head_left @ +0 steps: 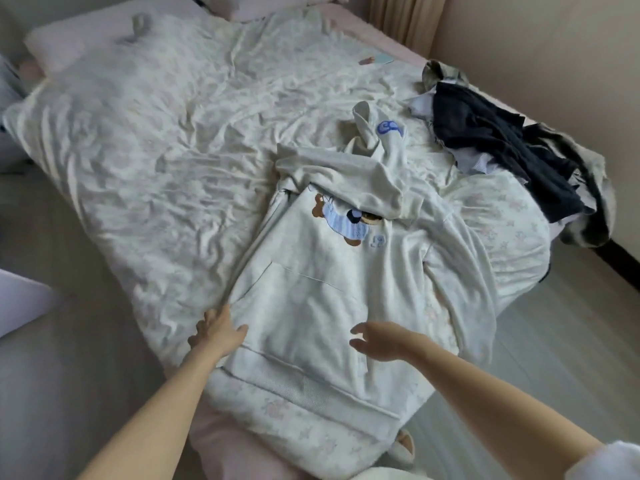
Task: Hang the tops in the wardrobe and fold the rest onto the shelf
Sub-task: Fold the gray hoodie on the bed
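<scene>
A pale cream hoodie point(311, 271) with a bear print and a front pocket lies spread on the bed's near corner, its hood flopped over the chest and one sleeve trailing to the right. My left hand point(218, 332) rests flat on its lower left edge, fingers straight. Just above the hem's right side hovers my right hand point(377, 341), fingers loosely spread and holding nothing. A heap of dark and grey clothes point(512, 147) lies at the bed's right edge.
The bed point(156, 150) carries a rumpled floral quilt, with pillows at its far end. A wall and a curtain stand to the right. Grey floor runs along the left and right sides of the bed. A slipper point(403, 448) shows by the bed's near corner.
</scene>
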`<state>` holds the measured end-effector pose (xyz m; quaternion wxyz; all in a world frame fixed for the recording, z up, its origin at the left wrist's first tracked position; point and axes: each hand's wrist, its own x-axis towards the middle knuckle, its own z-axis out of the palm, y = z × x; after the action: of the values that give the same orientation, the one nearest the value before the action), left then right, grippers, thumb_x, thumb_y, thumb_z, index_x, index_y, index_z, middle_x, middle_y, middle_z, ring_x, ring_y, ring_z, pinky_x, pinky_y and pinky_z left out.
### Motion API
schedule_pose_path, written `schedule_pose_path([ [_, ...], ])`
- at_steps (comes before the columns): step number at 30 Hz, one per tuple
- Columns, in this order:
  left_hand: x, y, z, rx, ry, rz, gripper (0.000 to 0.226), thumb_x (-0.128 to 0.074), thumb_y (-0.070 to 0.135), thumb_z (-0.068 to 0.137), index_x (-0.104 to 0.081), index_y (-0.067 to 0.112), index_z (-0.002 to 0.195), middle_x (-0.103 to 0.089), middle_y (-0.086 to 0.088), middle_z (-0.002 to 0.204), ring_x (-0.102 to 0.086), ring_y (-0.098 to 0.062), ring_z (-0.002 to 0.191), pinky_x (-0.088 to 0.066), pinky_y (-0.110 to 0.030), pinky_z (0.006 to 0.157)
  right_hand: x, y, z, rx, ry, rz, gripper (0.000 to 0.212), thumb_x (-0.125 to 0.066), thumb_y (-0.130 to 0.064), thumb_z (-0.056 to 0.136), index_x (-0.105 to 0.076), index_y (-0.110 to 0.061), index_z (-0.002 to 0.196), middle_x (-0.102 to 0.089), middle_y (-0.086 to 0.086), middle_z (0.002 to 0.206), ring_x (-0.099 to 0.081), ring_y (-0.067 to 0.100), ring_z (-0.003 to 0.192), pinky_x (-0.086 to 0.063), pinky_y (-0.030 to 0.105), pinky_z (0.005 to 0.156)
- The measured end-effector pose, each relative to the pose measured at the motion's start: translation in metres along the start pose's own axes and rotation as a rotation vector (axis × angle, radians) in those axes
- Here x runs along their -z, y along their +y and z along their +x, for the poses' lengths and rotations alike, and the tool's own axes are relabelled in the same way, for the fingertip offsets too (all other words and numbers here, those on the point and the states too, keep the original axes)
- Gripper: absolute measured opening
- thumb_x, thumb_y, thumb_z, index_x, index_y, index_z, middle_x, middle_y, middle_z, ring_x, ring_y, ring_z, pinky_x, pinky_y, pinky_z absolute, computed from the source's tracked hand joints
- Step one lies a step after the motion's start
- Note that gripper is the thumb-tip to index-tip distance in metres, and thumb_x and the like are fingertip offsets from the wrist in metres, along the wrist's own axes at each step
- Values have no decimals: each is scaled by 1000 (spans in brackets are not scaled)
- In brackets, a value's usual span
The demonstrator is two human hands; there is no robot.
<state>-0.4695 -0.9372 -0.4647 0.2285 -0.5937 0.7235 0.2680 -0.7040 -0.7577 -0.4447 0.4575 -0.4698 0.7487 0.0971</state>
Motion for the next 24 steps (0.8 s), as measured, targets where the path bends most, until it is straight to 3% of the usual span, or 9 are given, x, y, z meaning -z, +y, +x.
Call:
schedule_pose_path([
  [7,-17,81,15,-268,25,62,59,-46,39,94,-24,22,145,-21,-6,151,-27,-28,135,-32,-42,105,0,36,18,-85,284,436,39,-41,-27,98,-46,-19,136,-57,5,130,-53,22,117,-38,23,88],
  [12,-43,170,19,-452,-54,144,59,-45,40,95,-22,23,147,-21,-2,151,-23,-25,138,-31,-41,107,-14,99,23,-288,441,738,42,-41,-25,97,-41,-17,138,-55,5,130,-50,18,120,-36,22,86],
  [16,-72,249,29,-577,-94,246,61,-43,41,96,-20,22,148,-14,-4,155,-16,-25,141,-28,-40,109,-18,177,39,-494,550,930,43,-41,-20,96,-40,-11,138,-56,10,126,-53,26,114,-39,30,88],
  [19,-84,288,35,-662,-89,327,60,-43,40,96,-19,22,148,-9,-5,157,-8,-24,143,-24,-41,110,-20,212,47,-613,609,1056,46,-39,-17,97,-34,-6,141,-53,14,127,-54,30,111,-41,31,82],
  [21,-100,321,42,-701,-78,374,60,-43,40,95,-19,24,148,-7,-6,158,-4,-24,145,-19,-41,113,-23,241,55,-710,648,1113,47,-37,-16,97,-32,-6,143,-44,15,140,-47,30,122,-38,31,86],
  [24,-111,369,57,-791,-16,436,59,-42,39,96,-20,26,148,-5,-3,158,0,-23,146,-13,-42,115,-22,280,71,-765,741,1078,44,-33,-15,99,-36,-2,141,-41,19,143,-40,32,130,-32,38,105],
])
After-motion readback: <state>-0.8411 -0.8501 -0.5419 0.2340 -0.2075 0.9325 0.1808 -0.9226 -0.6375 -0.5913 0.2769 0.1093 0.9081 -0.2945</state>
